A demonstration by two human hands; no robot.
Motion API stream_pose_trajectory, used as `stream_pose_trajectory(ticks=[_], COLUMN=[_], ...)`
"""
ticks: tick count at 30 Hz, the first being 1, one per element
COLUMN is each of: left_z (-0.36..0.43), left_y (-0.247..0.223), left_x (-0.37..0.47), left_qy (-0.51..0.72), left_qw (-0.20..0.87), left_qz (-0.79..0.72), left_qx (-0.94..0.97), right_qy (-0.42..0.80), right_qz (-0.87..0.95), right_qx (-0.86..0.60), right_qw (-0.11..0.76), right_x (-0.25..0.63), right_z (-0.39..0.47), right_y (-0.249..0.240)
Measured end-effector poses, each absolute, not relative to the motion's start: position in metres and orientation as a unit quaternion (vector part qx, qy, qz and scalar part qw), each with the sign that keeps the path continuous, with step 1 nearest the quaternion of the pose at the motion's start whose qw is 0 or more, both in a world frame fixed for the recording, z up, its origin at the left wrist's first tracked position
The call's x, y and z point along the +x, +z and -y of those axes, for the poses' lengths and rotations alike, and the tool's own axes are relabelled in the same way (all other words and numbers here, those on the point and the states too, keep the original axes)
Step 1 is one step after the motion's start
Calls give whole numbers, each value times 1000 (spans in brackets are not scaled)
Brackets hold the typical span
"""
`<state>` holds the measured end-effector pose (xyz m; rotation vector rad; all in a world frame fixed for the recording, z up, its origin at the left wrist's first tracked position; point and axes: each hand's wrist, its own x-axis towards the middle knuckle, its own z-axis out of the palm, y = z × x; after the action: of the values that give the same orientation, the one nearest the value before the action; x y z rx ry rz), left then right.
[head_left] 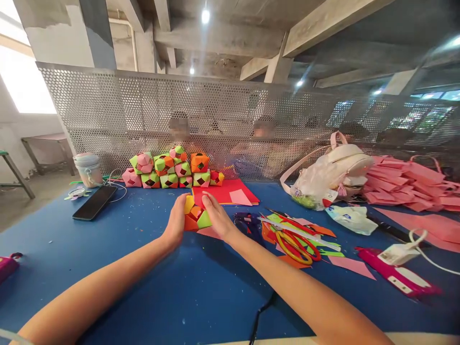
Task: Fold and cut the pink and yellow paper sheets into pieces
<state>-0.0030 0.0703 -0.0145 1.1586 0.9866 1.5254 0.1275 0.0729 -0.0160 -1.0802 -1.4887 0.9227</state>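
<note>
Between my two hands is a folded paper ball [194, 217] with yellow, orange, pink and green faces. My left hand [177, 219] is closed on its left side, and my right hand [217, 215] grips it from the right. Just behind it lies a stack of red paper sheets [230, 190], with a small pink piece [240, 197] on top. Farther back, several finished-looking paper balls [161, 179] in green, pink and orange are piled against the perforated metal screen. The fingertips on the far side of the ball are partly hidden.
Scissors [293, 246] with yellow handles lie among paper scraps to the right. Beyond them are a white backpack [341, 165], a heap of pink folded paper [404, 182] and a magenta power strip [397, 275]. A phone [95, 202] and a cup [87, 169] stand at left.
</note>
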Motion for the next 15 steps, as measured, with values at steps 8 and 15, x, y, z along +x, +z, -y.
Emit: stream_pose_trajectory(ticks=[8, 15], left_z=[-68, -69], left_y=[1, -1], left_x=[-4, -10], left_qy=[524, 474], left_qw=[628, 655], left_qz=[-468, -479], left_qx=[336, 342], right_qy=[384, 309], right_qz=[637, 672], right_qx=[-423, -429], right_qw=[518, 519], right_x=[128, 122], right_z=[-52, -52], right_y=[-7, -23])
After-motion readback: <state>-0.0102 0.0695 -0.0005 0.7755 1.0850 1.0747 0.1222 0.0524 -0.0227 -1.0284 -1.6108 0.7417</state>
